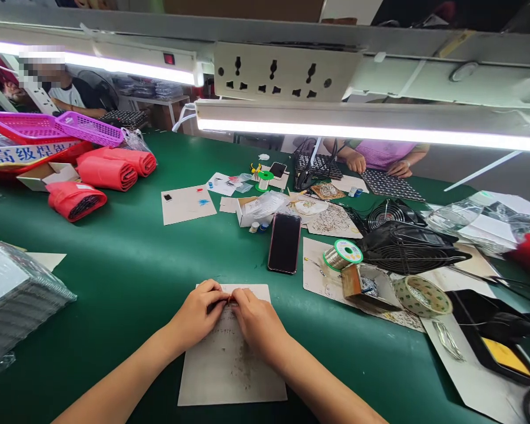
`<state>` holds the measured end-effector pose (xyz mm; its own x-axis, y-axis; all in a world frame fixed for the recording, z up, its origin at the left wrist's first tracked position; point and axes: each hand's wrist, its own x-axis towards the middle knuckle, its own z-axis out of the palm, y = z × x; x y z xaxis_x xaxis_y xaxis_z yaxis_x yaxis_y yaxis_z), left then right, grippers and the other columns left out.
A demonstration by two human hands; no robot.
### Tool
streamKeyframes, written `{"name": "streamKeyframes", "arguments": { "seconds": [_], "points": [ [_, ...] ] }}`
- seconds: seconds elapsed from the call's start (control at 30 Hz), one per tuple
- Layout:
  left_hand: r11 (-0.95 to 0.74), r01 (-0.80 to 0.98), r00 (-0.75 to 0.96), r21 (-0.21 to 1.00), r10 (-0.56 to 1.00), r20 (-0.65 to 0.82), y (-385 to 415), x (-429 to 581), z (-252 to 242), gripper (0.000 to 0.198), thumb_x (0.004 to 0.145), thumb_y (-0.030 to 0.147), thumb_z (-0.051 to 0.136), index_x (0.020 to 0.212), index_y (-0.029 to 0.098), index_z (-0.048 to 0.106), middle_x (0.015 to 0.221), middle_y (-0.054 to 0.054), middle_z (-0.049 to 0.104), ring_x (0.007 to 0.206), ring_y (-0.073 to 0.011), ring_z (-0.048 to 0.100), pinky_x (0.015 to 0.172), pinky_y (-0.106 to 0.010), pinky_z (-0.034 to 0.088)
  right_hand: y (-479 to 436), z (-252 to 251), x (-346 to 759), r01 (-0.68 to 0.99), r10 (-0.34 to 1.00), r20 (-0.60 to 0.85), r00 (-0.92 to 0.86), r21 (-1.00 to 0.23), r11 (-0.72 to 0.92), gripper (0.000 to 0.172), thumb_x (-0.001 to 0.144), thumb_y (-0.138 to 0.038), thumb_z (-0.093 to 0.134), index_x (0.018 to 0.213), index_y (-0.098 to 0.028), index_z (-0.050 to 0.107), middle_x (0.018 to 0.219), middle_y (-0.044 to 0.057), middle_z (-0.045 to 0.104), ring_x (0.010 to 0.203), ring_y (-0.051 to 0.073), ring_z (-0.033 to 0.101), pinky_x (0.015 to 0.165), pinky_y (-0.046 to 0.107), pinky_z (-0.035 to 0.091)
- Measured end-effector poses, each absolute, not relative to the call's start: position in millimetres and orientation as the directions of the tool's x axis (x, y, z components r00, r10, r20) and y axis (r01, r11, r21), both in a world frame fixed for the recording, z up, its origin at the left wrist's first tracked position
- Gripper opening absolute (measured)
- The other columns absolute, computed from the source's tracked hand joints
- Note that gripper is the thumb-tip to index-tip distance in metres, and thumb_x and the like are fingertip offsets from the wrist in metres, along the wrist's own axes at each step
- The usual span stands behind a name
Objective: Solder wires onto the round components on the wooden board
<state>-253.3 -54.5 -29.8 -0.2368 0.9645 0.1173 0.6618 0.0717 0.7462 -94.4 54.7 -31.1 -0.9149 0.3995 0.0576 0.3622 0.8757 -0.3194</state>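
The left hand (198,312) and the right hand (258,321) are close together and both are curled, with the wrists low and the forearms coming inward from the bottom of the view. The fingers (218,292) of the two hands meet over a small orange-red piece (232,301) and are closed on it, but it is too small and too covered for me to tell what it is. Under the hands lies a pale sheet of paper (232,371) with small dark marks, on the green surface (115,277).

Just ahead of the right hand is a black smartphone (284,243). Further right there is a spool of solder wire (342,254) with a green rim, and its label is too small to read. Beside it are a small open box (366,287) and a roll of printed tape (422,296).

Far ahead on the left side, red rolled bags (110,168) lie near a pink basket (55,126). A white label (30,154) there has blue Chinese characters, and I can read "高级焊锡". Across the surface, the hands of a co-worker (355,162) rest on a dark perforated sheet (391,184).
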Motion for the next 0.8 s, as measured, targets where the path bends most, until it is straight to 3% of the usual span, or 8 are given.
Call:
{"name": "streamKeyframes", "arguments": {
  "seconds": [0.23,0.4,0.53,0.6,0.67,0.73,0.8],
  "points": [
    [0.074,0.657,-0.245,0.751,0.962,0.119,-54.3,-252.3,-31.6,0.029,0.098,0.023,0.049,0.107,0.021,0.076,0.102,-0.007,0.065,0.090,-0.0192,0.064,0.076,-0.033,0.054,59.9,-27.7,-88.7,0.384,0.422,0.100,-0.901,-0.270,0.883,0.017,0.096,-0.006,0.053,0.099,-0.018,0.064,0.095,0.006,0.069,0.069,0.017,0.064,0.057,0.027,0.034],
    [0.063,0.670,-0.238,0.739,0.962,0.133,-55.4,-251.0,-33.0,0.024,0.096,0.023,0.053,0.106,0.021,0.074,0.103,-0.007,0.065,0.091,-0.0185,0.064,0.080,-0.033,0.055,57.7,-32.1,-95.0,0.375,0.414,0.139,-0.899,-0.241,0.895,0.016,0.097,-0.009,0.054,0.097,-0.018,0.067,0.096,0.007,0.066,0.064,0.015,0.061,0.052,0.027,0.029],
    [0.068,0.688,-0.236,0.722,0.962,0.134,-54.9,-250.3,-32.8,0.024,0.098,0.023,0.050,0.107,0.022,0.073,0.104,-0.006,0.064,0.093,-0.0184,0.064,0.084,-0.034,0.055,59.7,-26.8,-89.2,0.369,0.416,0.170,-0.893,-0.249,0.895,0.016,0.098,-0.012,0.054,0.106,-0.018,0.066,0.102,0.009,0.065,0.069,0.018,0.063,0.051,0.026,0.035],
    [0.074,0.701,-0.228,0.709,0.966,0.125,-54.5,-250.3,-31.5,0.024,0.098,0.023,0.050,0.108,0.023,0.072,0.105,-0.006,0.064,0.094,-0.0180,0.064,0.086,-0.033,0.055,62.6,-22.7,-86.0,0.361,0.414,0.190,-0.890,-0.259,0.896,0.019,0.098,-0.015,0.055,0.114,-0.017,0.063,0.112,0.014,0.065,0.083,0.023,0.066,0.057,0.029,0.045],
    [0.080,0.719,-0.215,0.690,0.970,0.111,-55.5,-250.7,-28.8,0.024,0.096,0.022,0.051,0.112,0.022,0.070,0.108,-0.006,0.064,0.097,-0.0181,0.064,0.089,-0.033,0.055,65.5,-20.1,-85.8,0.315,0.374,0.208,-0.904,-0.267,0.911,0.026,0.095,-0.014,0.059,0.121,-0.016,0.061,0.122,0.017,0.064,0.101,0.028,0.064,0.075,0.037,0.054],
    [0.096,0.748,-0.203,0.657,0.975,0.089,-59.0,-251.6,-24.7,0.028,0.094,0.021,0.053,0.119,0.022,0.066,0.113,-0.007,0.064,0.102,-0.0195,0.063,0.093,-0.034,0.054,67.5,-19.6,-88.5,0.241,0.304,0.217,-0.928,-0.273,0.931,0.030,0.092,-0.011,0.062,0.122,-0.016,0.061,0.125,0.015,0.066,0.113,0.030,0.060,0.091,0.044,0.052],
    [0.140,0.784,-0.218,0.605,0.974,0.057,-65.2,-252.8,-19.6,0.034,0.092,0.021,0.055,0.124,0.021,0.063,0.116,-0.009,0.064,0.107,-0.0232,0.062,0.095,-0.039,0.054,68.5,-20.4,-92.7,0.185,0.249,0.221,-0.943,-0.274,0.944,0.027,0.092,-0.010,0.062,0.118,-0.016,0.063,0.120,0.014,0.069,0.117,0.030,0.058,0.098,0.046,0.049]
  ]
}}
